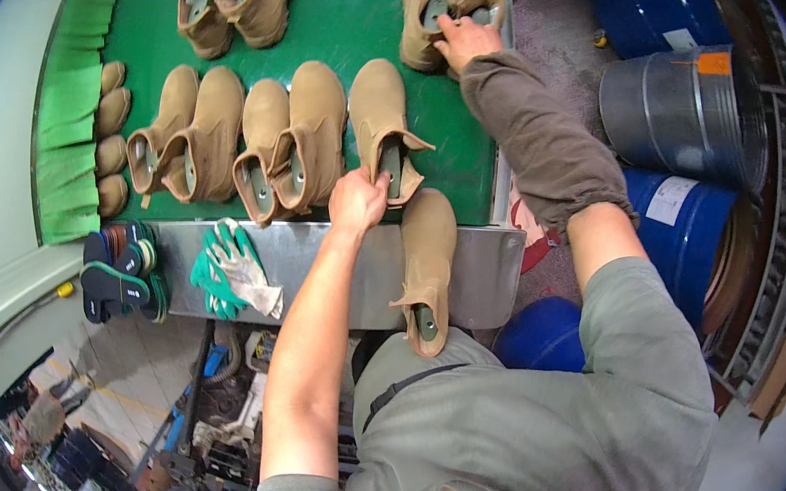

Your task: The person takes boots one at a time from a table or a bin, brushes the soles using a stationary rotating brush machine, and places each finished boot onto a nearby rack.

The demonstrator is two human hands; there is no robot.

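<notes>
A green belt (pixel 355 15) is seen from above, with many tan boots set on it. The left hand (pixel 357 201) is closed on the open top of one boot (pixel 381 119) that lies near the front edge of the belt. The fingers are curled over the rim, by the dark insole inside it. The right hand (pixel 466 38) is stretched far out to a pair of boots (pixel 442 4) at the far right of the belt. Its fingers are pushed into the top of that pair, so the grip is narrow; what is pinched inside cannot be told. The right arm is covered by a brown sleeve (pixel 547 143).

One more boot (pixel 427 266) is laid on the metal shelf (pixel 335 253) below the belt, with its open top close to the person's body. Two other pairs (pixel 243 141) are lined up on the belt to the left of the held boot, and another pair (pixel 236 5) is placed farther back. Green and white gloves (pixel 231 265) are left on the shelf, and a stack of dark insoles (pixel 122 274) is seen just beside them. Blue drums (pixel 683 210) and a grey drum (pixel 680 107) are stood on the right.
</notes>
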